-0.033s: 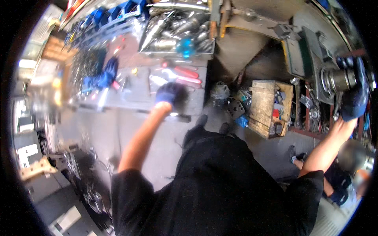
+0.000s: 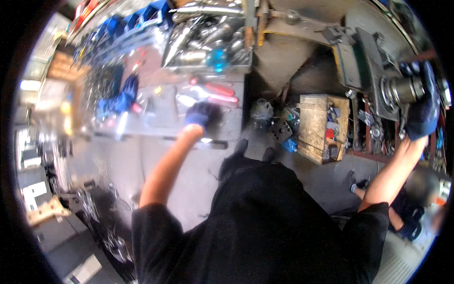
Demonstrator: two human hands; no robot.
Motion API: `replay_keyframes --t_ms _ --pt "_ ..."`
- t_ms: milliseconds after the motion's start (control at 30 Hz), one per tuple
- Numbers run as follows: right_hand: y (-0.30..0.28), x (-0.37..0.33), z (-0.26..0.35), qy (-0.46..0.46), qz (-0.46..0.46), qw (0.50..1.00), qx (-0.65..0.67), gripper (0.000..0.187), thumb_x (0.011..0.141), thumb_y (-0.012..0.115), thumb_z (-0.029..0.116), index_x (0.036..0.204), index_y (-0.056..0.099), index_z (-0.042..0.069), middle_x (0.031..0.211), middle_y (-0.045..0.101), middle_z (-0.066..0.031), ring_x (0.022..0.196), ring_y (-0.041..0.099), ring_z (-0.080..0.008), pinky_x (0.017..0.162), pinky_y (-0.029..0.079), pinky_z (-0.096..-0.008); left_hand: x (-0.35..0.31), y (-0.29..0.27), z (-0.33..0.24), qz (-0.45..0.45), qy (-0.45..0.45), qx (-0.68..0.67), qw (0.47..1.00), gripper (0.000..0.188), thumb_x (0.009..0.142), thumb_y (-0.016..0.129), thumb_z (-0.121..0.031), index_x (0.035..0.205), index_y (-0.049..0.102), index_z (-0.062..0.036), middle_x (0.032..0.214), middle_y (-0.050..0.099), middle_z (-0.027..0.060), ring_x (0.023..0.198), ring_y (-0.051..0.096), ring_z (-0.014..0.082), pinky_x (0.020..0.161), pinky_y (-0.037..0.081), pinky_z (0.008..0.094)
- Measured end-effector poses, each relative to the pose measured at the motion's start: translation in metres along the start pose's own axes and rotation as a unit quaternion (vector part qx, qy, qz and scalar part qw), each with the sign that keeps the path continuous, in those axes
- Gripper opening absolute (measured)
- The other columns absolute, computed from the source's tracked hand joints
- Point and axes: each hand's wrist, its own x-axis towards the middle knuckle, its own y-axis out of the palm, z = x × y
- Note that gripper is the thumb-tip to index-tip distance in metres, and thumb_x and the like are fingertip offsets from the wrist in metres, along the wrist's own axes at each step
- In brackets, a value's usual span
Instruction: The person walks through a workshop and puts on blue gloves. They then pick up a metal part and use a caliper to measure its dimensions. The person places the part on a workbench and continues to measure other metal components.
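Note:
My right hand, in a dark blue glove, reaches to the far right. Its fingers are wrapped round the end of a ringed, cylindrical metal part lying sideways above a bench at the right. My left hand, in a similar glove, is over the near side of the grey workbench. Blur and the dark glove hide its fingers. Just beyond it lie red-handled pliers. A loose blue glove rests farther left on the same bench.
A metal tray full of shiny metal parts stands at the back of the workbench, beside blue bins. A wooden crate sits on the floor to the right. Another person is low at the right edge.
The whole view has shifted slightly. Both hands keep their places, the right one still round the metal part.

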Motion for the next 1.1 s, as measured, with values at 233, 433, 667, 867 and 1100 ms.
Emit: replay_keyframes --t_ms 233,433,667,867,1100 --pt "0.053 -0.022 0.06 0.165 -0.09 0.982 -0.012 0.067 0.097 0.062 0.045 0.147 0.052 0.003 0.141 0.059 -0.015 0.128 0.057 -0.0268 0.113 0.041 -0.0405 0.034 0.007 0.024 0.053 0.115 -0.158 0.979 0.04 0.09 0.058 -0.018 0.129 0.063 -0.0191 0.126 0.066 0.0187 0.109 0.066 0.0357 0.093 0.052 0.0482" --pt "0.022 -0.078 0.069 -0.103 -0.12 0.955 -0.249 0.056 0.098 0.069 0.035 0.141 0.053 0.001 0.136 0.06 -0.0225 0.123 0.063 -0.0329 0.105 0.049 -0.0432 0.028 -0.049 -0.007 -0.004 0.193 -0.002 0.981 0.036 0.087 0.055 -0.011 0.119 0.069 -0.0171 0.12 0.07 0.0157 0.106 0.068 0.0353 0.092 0.052 0.0483" --pt "0.061 -0.207 0.113 0.058 0.063 0.99 -0.116 0.065 0.093 0.072 0.04 0.144 0.053 0.005 0.131 0.064 -0.0234 0.119 0.062 -0.0383 0.103 0.049 -0.0484 0.005 -0.166 -0.069 0.06 0.188 -0.702 0.684 0.036 0.101 0.055 -0.014 0.137 0.056 -0.0097 0.134 0.058 0.0218 0.126 0.057 0.0375 0.105 0.049 0.0574" --pt "0.092 -0.232 0.102 0.156 0.021 0.979 -0.131 0.065 0.087 0.08 0.032 0.141 0.056 0.006 0.108 0.072 -0.025 0.092 0.074 -0.0364 0.079 0.059 -0.0453 0.002 -0.281 -0.226 0.096 0.363 -0.776 0.507 0.04 0.1 0.062 -0.014 0.137 0.054 -0.0029 0.13 0.061 0.015 0.118 0.06 0.0244 0.102 0.049 0.0445" --pt "-0.012 -0.19 0.128 0.133 -0.113 0.916 -0.363 0.05 0.089 0.076 0.025 0.137 0.063 0.014 0.108 0.074 -0.0198 0.093 0.074 -0.0365 0.083 0.059 -0.0449 0.021 -0.334 -0.303 0.036 0.31 -0.646 0.697 0.03 0.103 0.062 -0.023 0.124 0.065 -0.0008 0.113 0.071 0.0128 0.101 0.07 0.0205 0.091 0.056 0.0345"
